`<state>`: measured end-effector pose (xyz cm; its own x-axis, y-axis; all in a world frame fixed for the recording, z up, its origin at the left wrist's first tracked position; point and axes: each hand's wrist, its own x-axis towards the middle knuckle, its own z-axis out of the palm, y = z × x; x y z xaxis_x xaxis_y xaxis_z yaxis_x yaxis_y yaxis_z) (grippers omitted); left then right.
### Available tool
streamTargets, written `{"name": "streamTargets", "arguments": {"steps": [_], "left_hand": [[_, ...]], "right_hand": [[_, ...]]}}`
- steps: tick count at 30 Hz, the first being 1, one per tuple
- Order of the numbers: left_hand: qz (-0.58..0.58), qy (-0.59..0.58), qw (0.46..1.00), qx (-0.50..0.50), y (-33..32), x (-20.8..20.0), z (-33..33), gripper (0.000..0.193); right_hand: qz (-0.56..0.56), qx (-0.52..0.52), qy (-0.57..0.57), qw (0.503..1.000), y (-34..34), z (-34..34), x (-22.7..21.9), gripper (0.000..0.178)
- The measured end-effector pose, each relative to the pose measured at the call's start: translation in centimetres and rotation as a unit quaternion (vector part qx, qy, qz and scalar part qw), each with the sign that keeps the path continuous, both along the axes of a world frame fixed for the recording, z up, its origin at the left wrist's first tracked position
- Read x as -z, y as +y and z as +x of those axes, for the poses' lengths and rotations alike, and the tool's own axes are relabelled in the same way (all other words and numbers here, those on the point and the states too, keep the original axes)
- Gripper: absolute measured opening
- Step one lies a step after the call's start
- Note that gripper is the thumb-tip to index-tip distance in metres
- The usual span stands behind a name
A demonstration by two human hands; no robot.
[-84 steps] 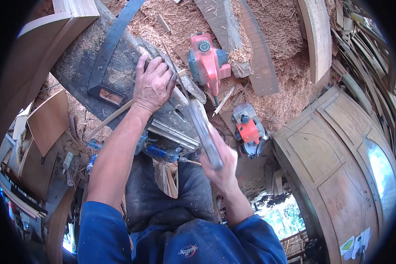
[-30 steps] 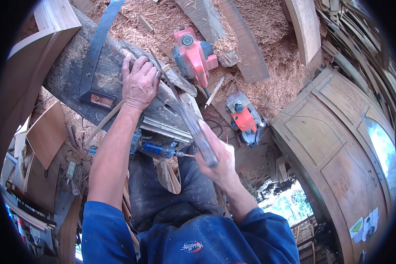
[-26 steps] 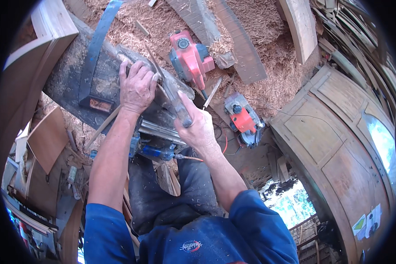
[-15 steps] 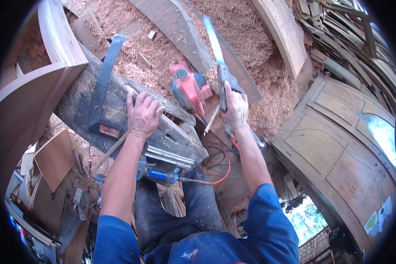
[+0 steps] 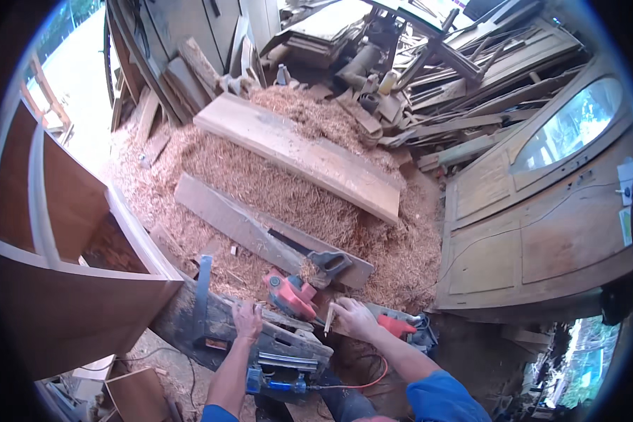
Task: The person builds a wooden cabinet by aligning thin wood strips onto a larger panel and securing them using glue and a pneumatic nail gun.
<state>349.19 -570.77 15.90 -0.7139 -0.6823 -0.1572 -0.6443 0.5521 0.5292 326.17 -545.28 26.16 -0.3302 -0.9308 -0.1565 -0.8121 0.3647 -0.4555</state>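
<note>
In the head view, your left hand curls over the bench, its grip unclear. Your right hand has fingertips by a wood stick at its nine o'clock, pinched or not I can't tell; the saw lies at eleven.

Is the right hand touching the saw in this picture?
Apart. The head view shows a visible gap between the right hand and the saw, which lies farther ahead.

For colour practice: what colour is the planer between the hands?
The planer is mainly red, clearest in head view.
</note>
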Motion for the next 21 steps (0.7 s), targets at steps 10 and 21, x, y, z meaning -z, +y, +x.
{"name": "streamTargets", "arguments": {"steps": [10,21], "left_hand": [[0.252,0.127,0.949,0.139,4.6,-25.0,2.0,0.023],[0.332,0.309,0.891,0.009,6.4,-40.6,16.6,0.015]], "right_hand": [[-0.169,0.106,-0.1,0.975,-1.8,14.9,-18.6,0.058],[-0.031,0.016,-0.487,0.873,-3.3,29.6,-26.0,0.064]]}}
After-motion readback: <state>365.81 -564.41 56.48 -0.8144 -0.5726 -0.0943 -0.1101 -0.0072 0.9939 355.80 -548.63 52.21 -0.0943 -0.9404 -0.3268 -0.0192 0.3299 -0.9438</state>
